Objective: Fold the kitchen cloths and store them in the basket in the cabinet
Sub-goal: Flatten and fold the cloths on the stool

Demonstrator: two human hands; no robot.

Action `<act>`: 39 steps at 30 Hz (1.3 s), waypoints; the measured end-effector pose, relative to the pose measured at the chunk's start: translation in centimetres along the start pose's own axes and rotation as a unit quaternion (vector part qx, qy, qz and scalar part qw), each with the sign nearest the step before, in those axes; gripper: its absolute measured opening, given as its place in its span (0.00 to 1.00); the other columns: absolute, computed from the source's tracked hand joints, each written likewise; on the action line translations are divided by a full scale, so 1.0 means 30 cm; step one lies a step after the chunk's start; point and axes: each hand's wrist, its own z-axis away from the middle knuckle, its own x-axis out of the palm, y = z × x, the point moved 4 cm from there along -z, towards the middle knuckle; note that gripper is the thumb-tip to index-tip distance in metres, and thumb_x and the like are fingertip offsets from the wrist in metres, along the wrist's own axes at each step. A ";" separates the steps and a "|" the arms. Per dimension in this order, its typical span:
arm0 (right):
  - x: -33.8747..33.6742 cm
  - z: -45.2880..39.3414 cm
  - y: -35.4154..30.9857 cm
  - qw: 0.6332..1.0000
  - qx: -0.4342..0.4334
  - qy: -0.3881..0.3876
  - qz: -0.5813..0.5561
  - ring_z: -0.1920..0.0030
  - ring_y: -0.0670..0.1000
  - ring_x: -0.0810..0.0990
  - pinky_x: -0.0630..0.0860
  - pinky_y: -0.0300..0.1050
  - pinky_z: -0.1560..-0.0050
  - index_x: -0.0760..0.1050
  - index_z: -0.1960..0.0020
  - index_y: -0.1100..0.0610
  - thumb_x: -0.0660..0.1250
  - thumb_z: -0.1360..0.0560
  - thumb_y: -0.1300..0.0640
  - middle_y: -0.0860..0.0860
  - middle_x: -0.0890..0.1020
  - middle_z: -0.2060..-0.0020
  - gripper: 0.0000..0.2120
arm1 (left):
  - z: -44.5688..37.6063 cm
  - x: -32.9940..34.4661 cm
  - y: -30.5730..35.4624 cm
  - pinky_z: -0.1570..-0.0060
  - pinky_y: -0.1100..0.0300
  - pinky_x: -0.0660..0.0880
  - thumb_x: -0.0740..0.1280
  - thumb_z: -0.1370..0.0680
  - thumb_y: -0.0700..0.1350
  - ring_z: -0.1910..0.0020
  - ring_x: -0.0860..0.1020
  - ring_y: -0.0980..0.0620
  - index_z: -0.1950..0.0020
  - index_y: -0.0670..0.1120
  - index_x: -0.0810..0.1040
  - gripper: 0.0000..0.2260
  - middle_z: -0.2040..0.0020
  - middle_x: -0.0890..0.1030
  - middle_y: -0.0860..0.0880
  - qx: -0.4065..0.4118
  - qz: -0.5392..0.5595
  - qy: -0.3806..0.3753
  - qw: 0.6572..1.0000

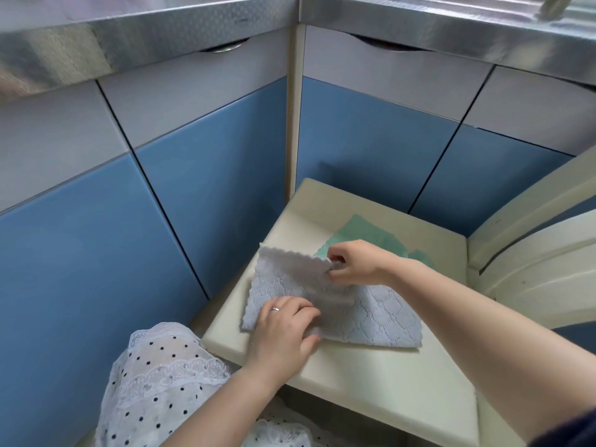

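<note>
Cream bench [371, 391] set in the corner of blue cupboards; grey cloth [380, 321] lying on it, partly folded, green cloth [371, 233] flat just behind.

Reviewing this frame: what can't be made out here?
- Basket: not in the head view; cabinet doors all shut.
- Green cloth: partly hidden by the right hand and grey cloth.
- Grey cloth's near-left part: covered by the left hand.

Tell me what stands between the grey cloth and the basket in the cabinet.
The closed blue and grey cabinet doors: none is open, and no basket shows. The grey quilted kitchen cloth lies half folded on the cream stool top, the left hand pressing it and the right hand pinching its edge.
</note>
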 end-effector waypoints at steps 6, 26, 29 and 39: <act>-0.146 0.077 -0.012 0.984 0.012 0.059 -0.169 0.68 0.48 0.65 0.61 0.44 0.68 0.63 0.65 0.53 0.64 0.27 0.53 0.46 0.66 0.70 0.12 | -0.004 -0.071 -0.061 0.54 0.71 0.67 0.67 0.27 0.58 0.51 0.73 0.60 0.50 0.55 0.69 0.12 0.52 0.72 0.59 -0.206 0.247 0.100 0.942; 0.216 0.321 0.157 0.732 0.320 0.136 -0.586 0.75 0.48 0.67 0.70 0.40 0.74 0.64 0.35 0.50 0.63 0.22 0.55 0.52 0.68 0.67 0.17 | -0.067 -0.019 -0.022 0.53 0.54 0.79 0.58 0.18 0.43 0.46 0.81 0.46 0.29 0.55 0.66 0.18 0.40 0.80 0.45 -0.318 0.590 -0.181 0.720; 0.258 0.375 0.153 0.787 0.304 0.159 -0.513 0.70 0.50 0.73 0.77 0.47 0.65 0.59 0.28 0.48 0.65 0.24 0.52 0.55 0.76 0.64 0.27 | -0.038 -0.011 -0.053 0.57 0.55 0.80 0.57 0.18 0.41 0.49 0.83 0.47 0.33 0.57 0.70 0.16 0.42 0.81 0.45 -0.325 0.587 -0.190 0.717; 0.375 0.494 0.083 0.854 0.174 0.153 -0.466 0.58 0.43 0.81 0.75 0.34 0.55 0.80 0.51 0.41 0.54 0.26 0.74 0.41 0.82 0.56 0.30 | 0.021 -0.055 -0.075 0.44 0.72 0.70 0.64 0.24 0.37 0.46 0.74 0.64 0.39 0.59 0.78 0.20 0.44 0.78 0.61 -0.049 0.191 -0.155 0.968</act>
